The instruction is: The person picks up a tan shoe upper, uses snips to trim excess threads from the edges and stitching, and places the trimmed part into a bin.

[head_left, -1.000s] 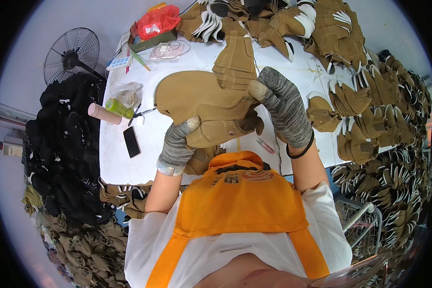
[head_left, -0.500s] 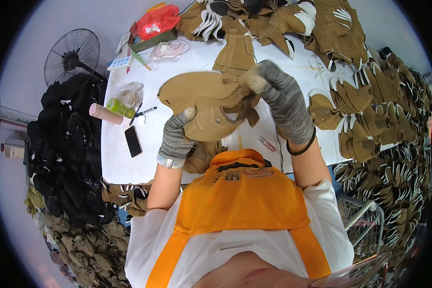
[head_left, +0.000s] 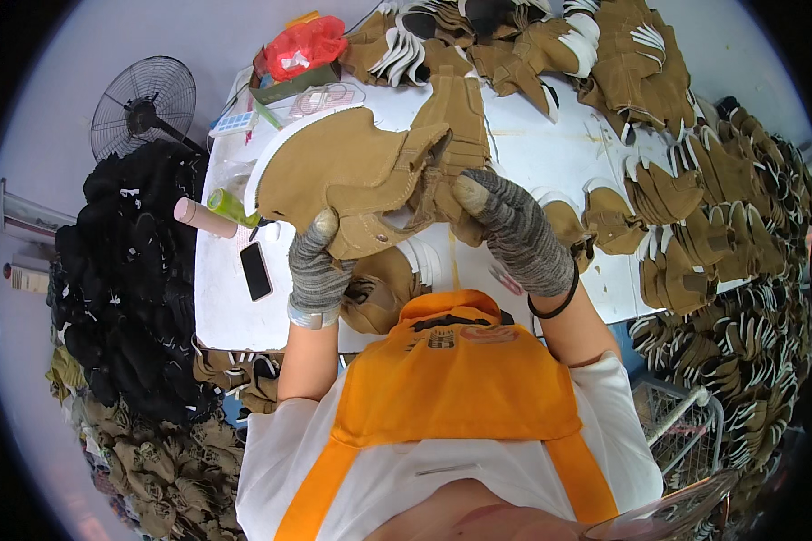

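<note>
A tan shoe upper (head_left: 325, 171) with a pale edge at its toe end is held up over the white table (head_left: 550, 135). My left hand (head_left: 318, 270), in a grey knit glove, grips its lower side, thumb on top. My right hand (head_left: 514, 225), gloved alike, pinches its right end, where the straps and folds bunch. Beneath it, close to my orange apron, another tan upper (head_left: 379, 287) lies on the table. Small red-handled snips (head_left: 505, 278) lie partly hidden beside my right wrist.
On the left are a phone (head_left: 255, 270), a pink tumbler (head_left: 205, 217) and a green bottle (head_left: 232, 207). Stacked tan uppers (head_left: 663, 189) line the right side and far edge. A fan (head_left: 143, 106) and black piles (head_left: 135, 288) stand beyond the table's left edge.
The upper has turned and shifted left, now showing its pale toe edge. My right hand has come down lower along its right end, and my left hand still grips it.
</note>
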`<control>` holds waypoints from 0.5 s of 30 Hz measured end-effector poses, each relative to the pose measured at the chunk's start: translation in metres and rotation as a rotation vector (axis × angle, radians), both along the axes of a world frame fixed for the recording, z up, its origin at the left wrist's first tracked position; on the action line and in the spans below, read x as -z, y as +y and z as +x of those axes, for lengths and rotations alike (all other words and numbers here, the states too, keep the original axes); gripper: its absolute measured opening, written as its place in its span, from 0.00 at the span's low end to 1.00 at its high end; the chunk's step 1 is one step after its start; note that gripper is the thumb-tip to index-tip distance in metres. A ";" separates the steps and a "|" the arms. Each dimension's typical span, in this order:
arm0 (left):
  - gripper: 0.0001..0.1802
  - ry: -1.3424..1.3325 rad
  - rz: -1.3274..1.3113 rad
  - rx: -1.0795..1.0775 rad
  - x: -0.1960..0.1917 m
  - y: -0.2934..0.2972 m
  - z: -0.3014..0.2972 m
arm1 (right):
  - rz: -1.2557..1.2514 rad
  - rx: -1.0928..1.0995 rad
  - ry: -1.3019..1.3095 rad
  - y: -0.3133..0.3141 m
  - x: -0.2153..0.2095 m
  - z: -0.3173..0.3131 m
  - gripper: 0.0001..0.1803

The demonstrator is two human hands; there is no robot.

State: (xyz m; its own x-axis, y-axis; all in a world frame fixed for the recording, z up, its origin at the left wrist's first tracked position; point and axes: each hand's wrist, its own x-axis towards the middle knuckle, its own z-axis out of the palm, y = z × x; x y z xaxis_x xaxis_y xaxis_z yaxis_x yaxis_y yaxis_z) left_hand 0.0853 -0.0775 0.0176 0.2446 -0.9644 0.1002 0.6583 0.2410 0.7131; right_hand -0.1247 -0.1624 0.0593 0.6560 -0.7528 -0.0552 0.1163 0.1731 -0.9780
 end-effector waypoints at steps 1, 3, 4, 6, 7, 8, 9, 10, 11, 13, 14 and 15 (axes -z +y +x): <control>0.40 -0.008 0.004 -0.027 0.002 0.002 0.001 | 0.003 0.027 0.016 0.000 -0.001 -0.001 0.17; 0.40 -0.035 -0.011 -0.053 0.004 0.004 0.003 | -0.135 0.114 0.046 0.001 0.002 0.000 0.15; 0.40 -0.047 -0.016 -0.067 0.005 0.006 0.003 | -0.277 0.174 0.060 0.001 0.008 0.002 0.14; 0.38 -0.061 -0.010 -0.120 0.006 0.008 0.002 | -0.557 0.276 0.057 0.001 0.008 0.004 0.12; 0.38 -0.082 -0.017 -0.138 0.005 0.009 0.001 | -0.696 0.317 0.040 0.001 0.002 0.006 0.12; 0.38 -0.103 -0.023 -0.155 0.004 0.010 0.001 | -0.834 0.358 0.022 0.001 -0.001 0.007 0.11; 0.38 -0.125 -0.030 -0.156 0.003 0.010 0.000 | -0.931 0.309 -0.042 -0.004 0.005 0.004 0.14; 0.37 -0.148 -0.038 -0.156 0.003 0.011 -0.001 | -1.040 0.296 0.061 -0.006 0.006 0.001 0.14; 0.37 -0.171 -0.045 -0.156 0.003 0.010 -0.002 | -1.147 0.281 0.167 -0.008 0.006 -0.002 0.14; 0.37 -0.163 -0.034 -0.180 0.001 0.010 -0.005 | -1.150 0.328 0.245 -0.009 0.008 -0.002 0.13; 0.37 -0.160 -0.029 -0.191 0.001 0.009 -0.006 | -1.112 0.312 0.205 -0.008 0.005 -0.001 0.12; 0.37 -0.162 -0.033 -0.177 0.002 0.010 -0.005 | -1.072 0.296 0.162 -0.006 -0.001 -0.001 0.11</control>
